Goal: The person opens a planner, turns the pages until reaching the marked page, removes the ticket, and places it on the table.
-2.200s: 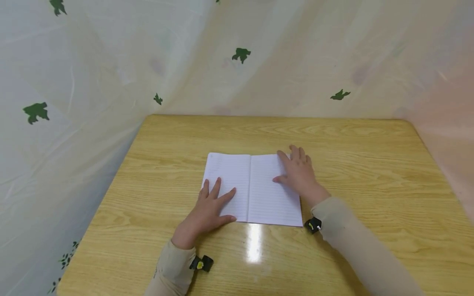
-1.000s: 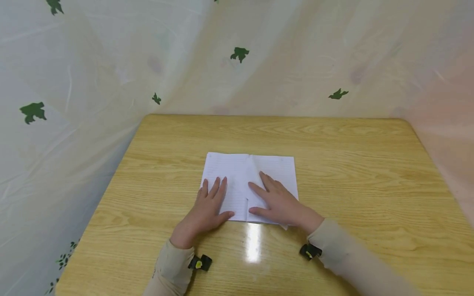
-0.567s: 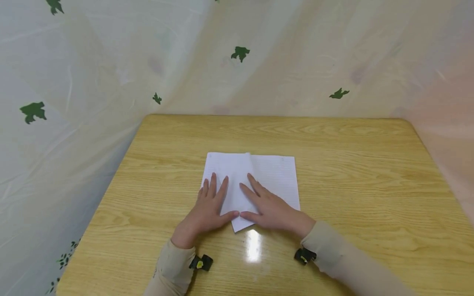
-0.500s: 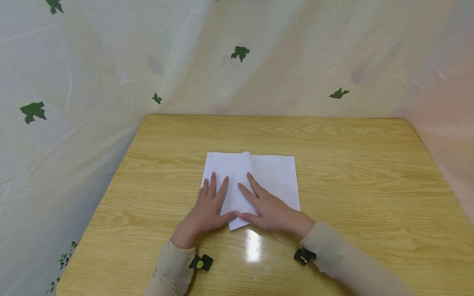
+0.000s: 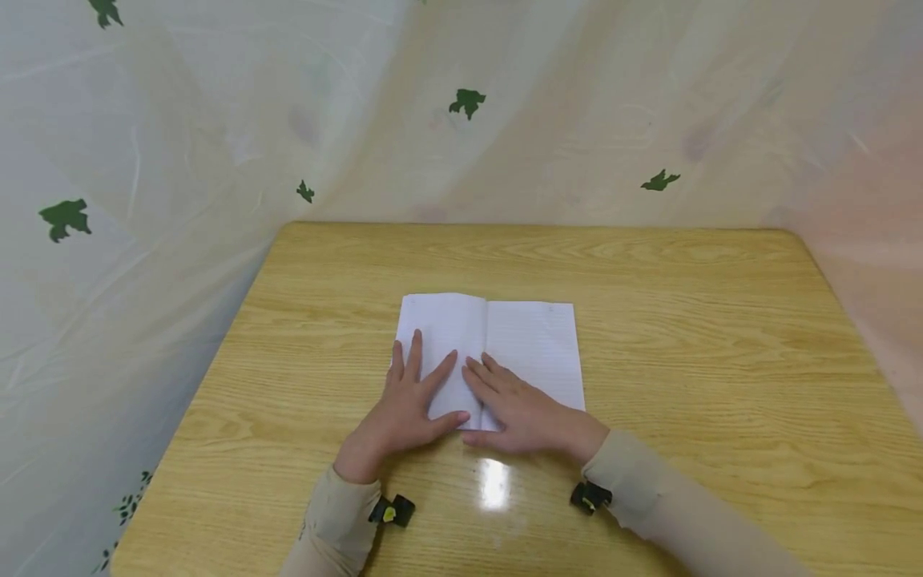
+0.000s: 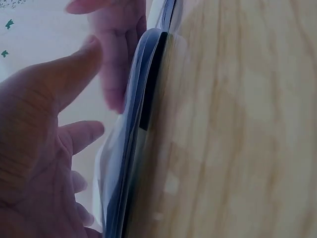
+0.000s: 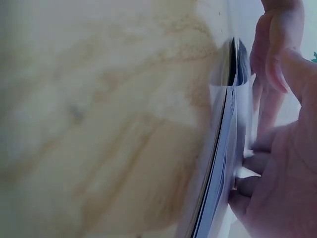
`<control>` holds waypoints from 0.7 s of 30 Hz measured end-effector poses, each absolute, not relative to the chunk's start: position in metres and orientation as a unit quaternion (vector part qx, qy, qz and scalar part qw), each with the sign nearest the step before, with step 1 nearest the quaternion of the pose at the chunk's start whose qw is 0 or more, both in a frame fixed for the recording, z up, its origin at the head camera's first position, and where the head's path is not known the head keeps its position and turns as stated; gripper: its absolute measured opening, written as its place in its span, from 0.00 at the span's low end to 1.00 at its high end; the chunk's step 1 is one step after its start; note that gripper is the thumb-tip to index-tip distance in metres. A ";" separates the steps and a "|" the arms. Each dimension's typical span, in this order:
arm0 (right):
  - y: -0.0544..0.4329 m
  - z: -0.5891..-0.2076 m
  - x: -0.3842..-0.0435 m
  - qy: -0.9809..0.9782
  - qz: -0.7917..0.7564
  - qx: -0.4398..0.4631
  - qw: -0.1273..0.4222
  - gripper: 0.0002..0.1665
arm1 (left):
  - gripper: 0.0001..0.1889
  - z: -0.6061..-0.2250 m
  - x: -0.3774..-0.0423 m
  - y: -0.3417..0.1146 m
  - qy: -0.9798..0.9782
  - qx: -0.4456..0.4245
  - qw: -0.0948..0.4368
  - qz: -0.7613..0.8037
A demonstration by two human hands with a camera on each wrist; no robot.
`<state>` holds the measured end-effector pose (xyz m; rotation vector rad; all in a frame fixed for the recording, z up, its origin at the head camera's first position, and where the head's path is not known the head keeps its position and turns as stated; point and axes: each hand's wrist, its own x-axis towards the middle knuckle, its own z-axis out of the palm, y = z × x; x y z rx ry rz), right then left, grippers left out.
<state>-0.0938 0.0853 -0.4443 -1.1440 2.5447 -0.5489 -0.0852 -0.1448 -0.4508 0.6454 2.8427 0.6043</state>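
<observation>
An open lined notebook (image 5: 534, 344) lies flat on the wooden table, its spine running away from me near the middle. My left hand (image 5: 407, 405) rests with fingers spread on the left page. My right hand (image 5: 530, 413) lies across the lower spine, fingers straight and close together, fingertips touching the left page near the fold. The two thumbs are close to each other at the notebook's lower edge. In the left wrist view, the page edges of the notebook (image 6: 131, 119) bulge up near the spine. The right wrist view shows the notebook's edge (image 7: 218, 153) beside the fingers.
The wooden table (image 5: 685, 320) extends on all sides of the notebook. A pale curtain (image 5: 562, 120) with green bird shapes hangs behind and beside it. Each wrist carries a small black strap device, such as the one on the left (image 5: 392, 510).
My right hand has swept from the right page to the spine, turning a leaf over to the left. That leaf now lies on the left side. My left hand has stayed nearly in place.
</observation>
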 end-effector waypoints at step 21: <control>0.136 -0.445 -0.139 0.919 -0.203 -0.321 0.109 0.40 | 0.43 -0.450 -0.086 -0.142 0.956 0.205 0.124 0.168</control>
